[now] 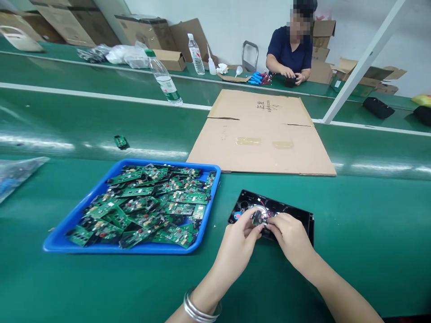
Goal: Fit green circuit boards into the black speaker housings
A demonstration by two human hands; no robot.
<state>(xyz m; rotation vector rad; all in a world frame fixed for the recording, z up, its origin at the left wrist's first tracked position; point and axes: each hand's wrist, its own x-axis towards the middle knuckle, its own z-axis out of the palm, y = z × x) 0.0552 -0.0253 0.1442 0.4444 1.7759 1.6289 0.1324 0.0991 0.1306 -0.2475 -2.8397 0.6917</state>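
Both hands meet over a black housing (272, 214) that lies flat on the green worktop (363, 233), just right of the blue tray (67, 233). The left hand (239, 244) has its grip closed, thumb and fingertips pinched on a small dark part (257, 217) held above the housing's round opening. The right hand (291, 235) comes in from the other side, its grip drawn together with fingertips touching the same part (whether it truly clamps or only steadies it cannot be told). Silver bangles (198, 309) sit on the left wrist.

The tray is heaped with green circuit boards (144, 206); its right rim stands near the housing but apart from it. Beyond the housing lies a flattened cardboard sheet (262, 134), its near edge close to the housing's far edge. Right of the housing the worktop is open green surface. A water bottle (164, 78) lies tilted farther back, and a person in a dark shirt (290, 51) sits at the far worktop
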